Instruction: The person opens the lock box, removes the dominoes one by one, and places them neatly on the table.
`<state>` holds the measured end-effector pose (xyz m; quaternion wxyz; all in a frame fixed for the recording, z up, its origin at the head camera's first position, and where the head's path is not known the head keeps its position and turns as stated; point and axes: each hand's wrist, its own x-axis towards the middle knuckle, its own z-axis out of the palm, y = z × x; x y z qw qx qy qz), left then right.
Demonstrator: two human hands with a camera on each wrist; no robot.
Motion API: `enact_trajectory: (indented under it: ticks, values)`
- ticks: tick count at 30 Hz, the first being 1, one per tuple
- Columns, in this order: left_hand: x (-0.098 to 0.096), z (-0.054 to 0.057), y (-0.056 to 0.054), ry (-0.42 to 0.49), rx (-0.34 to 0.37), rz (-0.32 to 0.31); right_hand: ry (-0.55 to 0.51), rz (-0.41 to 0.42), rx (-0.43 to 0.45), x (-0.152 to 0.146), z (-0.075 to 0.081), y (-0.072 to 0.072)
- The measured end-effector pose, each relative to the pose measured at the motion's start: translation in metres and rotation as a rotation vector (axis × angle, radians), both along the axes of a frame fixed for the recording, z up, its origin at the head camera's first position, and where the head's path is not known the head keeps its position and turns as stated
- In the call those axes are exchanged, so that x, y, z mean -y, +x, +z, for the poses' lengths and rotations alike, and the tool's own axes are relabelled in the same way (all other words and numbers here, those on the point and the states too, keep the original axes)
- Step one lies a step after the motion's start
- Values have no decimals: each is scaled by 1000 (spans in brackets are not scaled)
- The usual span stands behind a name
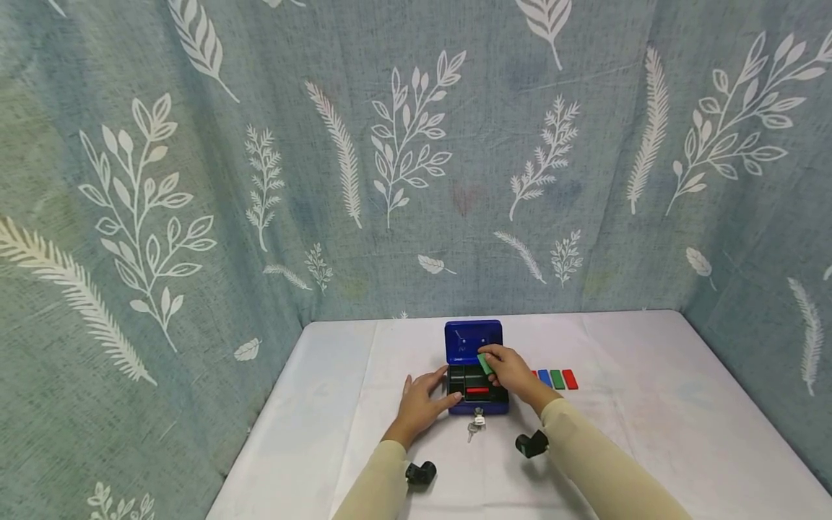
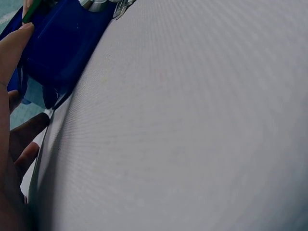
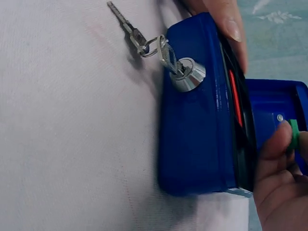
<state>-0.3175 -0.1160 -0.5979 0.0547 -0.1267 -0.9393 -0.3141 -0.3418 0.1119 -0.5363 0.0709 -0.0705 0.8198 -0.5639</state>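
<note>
A blue metal cash box (image 1: 477, 409) stands on the table with its lid (image 1: 463, 355) raised at the back. Inside is a black compartment tray (image 1: 456, 375), where a red block (image 1: 477, 390) lies in a front compartment. My right hand (image 1: 512, 371) pinches a green block (image 1: 484, 363) between thumb and fingers above the tray's right side. With fingers spread, my left hand (image 1: 421, 406) rests against the box's left side, its thumb at the front left rim. A key sits in the front lock (image 3: 189, 77), and a second key (image 3: 126, 24) hangs from the ring.
Right of the box, partly behind my right wrist, several flat blocks lie in a row, among them a blue block (image 1: 544, 378), a green block (image 1: 557, 379) and a red block (image 1: 570, 379). A white cloth (image 1: 364, 361) covers the table. Leaf-patterned curtains (image 1: 455, 180) hang behind.
</note>
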Motion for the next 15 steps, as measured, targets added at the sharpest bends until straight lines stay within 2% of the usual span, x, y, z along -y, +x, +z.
enact_trajectory:
  ticks: [4, 8, 15]
  values:
    - [0, 0, 0, 3, 4, -2, -133, -3, 82, -2, -1, -1]
    - [-1, 1, 0, 6, 5, 0, -223, -5, 140, -4, -1, -2]
    - [0, 1, 0, 13, 0, -1, -279, -12, 166, -8, -1, -1]
